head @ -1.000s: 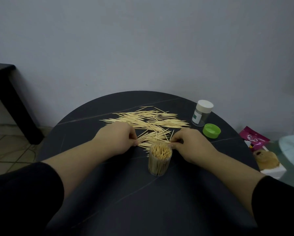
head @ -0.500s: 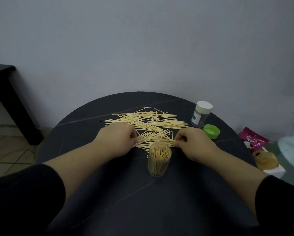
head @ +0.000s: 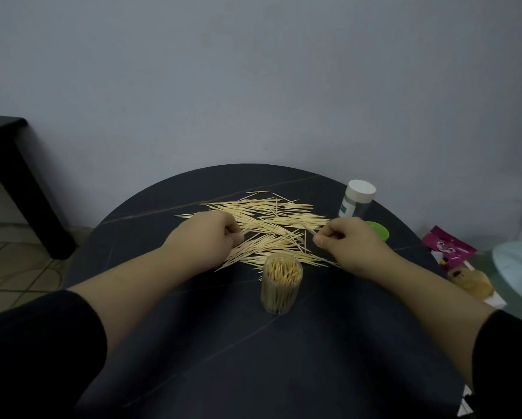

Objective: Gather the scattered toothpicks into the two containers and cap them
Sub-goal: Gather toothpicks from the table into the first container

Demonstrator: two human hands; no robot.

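**Both hands in the toothpicks, open jar standing between your wrists**

Your left hand [head: 207,237] sits curled at the left edge of the toothpicks [head: 272,222]; I cannot tell whether it actually holds any. The pile lies mid-table, and the open jar [head: 281,285] stands upright just on its near side, already packed close to full. Forcing more in could splay the sticks out, and a sweeping wrist could tip the jar and spill it. Your right hand [head: 349,246] pinches a few sticks. Right behind it lies the green cap [head: 377,229], with the capped jar [head: 356,201] beyond, both near the table's [head: 253,358] right rim, so a backward knock could send either off. You have open room to the left and on the near side; the right is tight.
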